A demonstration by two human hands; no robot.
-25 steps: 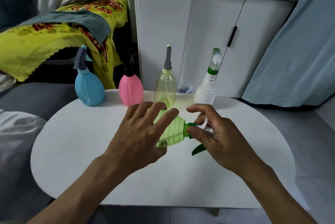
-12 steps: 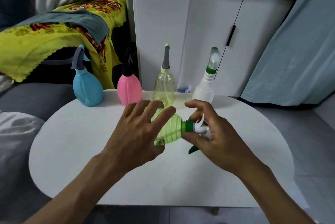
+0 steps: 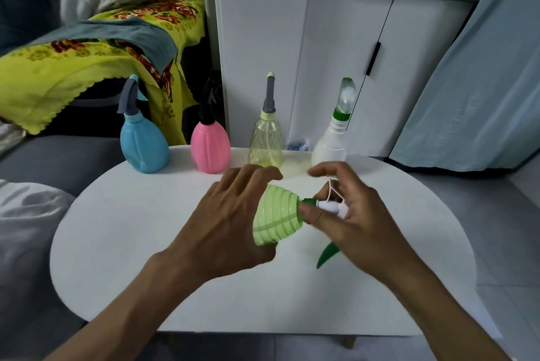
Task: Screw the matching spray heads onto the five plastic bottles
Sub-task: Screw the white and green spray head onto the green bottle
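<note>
We hold the ribbed green bottle (image 3: 277,219) on its side above the white table (image 3: 117,243), neck pointing right, long axis approx. left-right. Left hand (image 3: 230,214) wraps its body; right hand (image 3: 356,214) pinches the green-and-white spray head (image 3: 328,207) at the neck. Vs. 0.5 s ago, the bottle's a bit further right.

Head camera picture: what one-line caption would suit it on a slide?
Left hand steadies a ribbed green bottle while the right hand grips its spray head.
</note>
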